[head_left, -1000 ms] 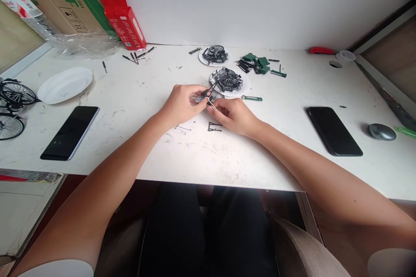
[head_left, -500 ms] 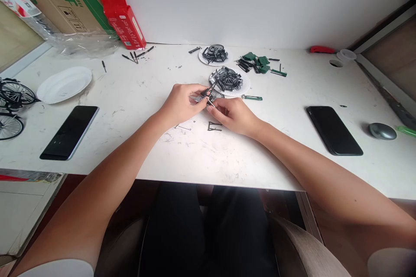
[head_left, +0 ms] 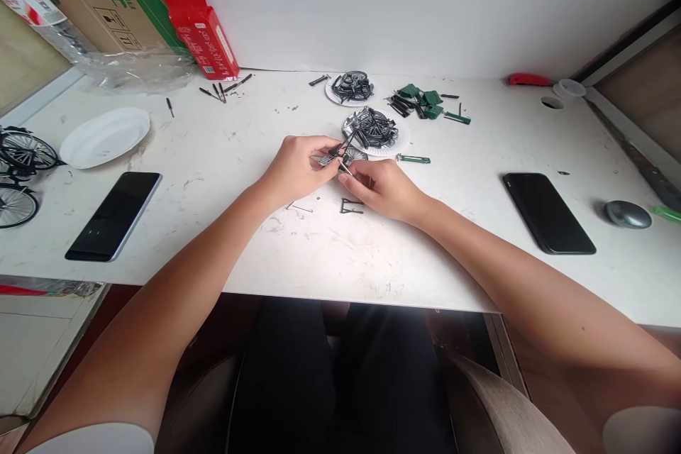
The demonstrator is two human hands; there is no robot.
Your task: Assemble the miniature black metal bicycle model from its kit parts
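Over the middle of the white surface point(head_left: 255, 255), the left hand point(head_left: 299, 169) has its grip pinched on a little black toy bicycle point(head_left: 356, 155). The right hand point(head_left: 392, 188) is just beside it, its grip pinched on a thin shiny rod point(head_left: 345, 169). The rod leans up and left, with its tip by the bicycle (too small to tell if they touch). The bicycle is up and left from the right fingertips, its long way going side to side. The left hand is nearer. A paper plate point(head_left: 404, 135) with bicycle parts point(head_left: 375, 128) sits just behind.
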